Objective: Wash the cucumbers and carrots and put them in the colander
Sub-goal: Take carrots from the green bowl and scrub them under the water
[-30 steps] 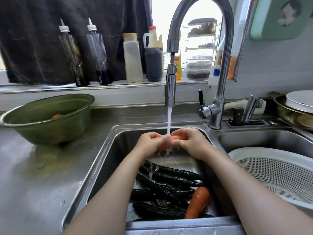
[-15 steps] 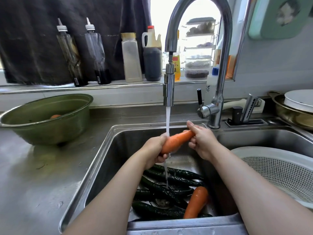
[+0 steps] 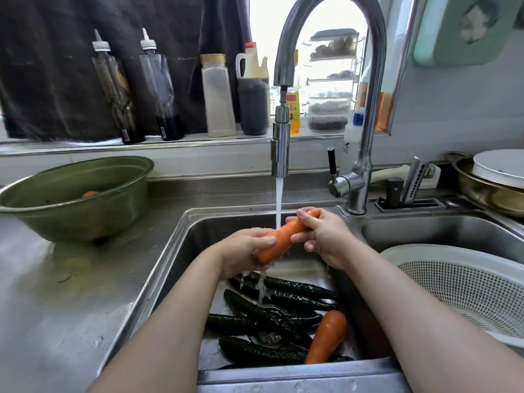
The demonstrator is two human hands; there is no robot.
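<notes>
At the centre of the frame, the carrot (image 3: pixel 279 238) that both hands covered a second ago now lies bared and slanted under the tap's stream (image 3: pixel 279 199), so its rinse looks nearly done. The left hand (image 3: pixel 243 251) curls round its lower end; the right hand (image 3: pixel 323 236) pinches its upper tip. Cucumbers (image 3: pixel 283 302) and another carrot (image 3: pixel 326 336) wait in the sink (image 3: pixel 181 248) below, and no vegetables show in the colander (image 3: pixel 465 285) at right.

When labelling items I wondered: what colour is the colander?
White, with small perforations; the colander shows best in the head view.
</notes>
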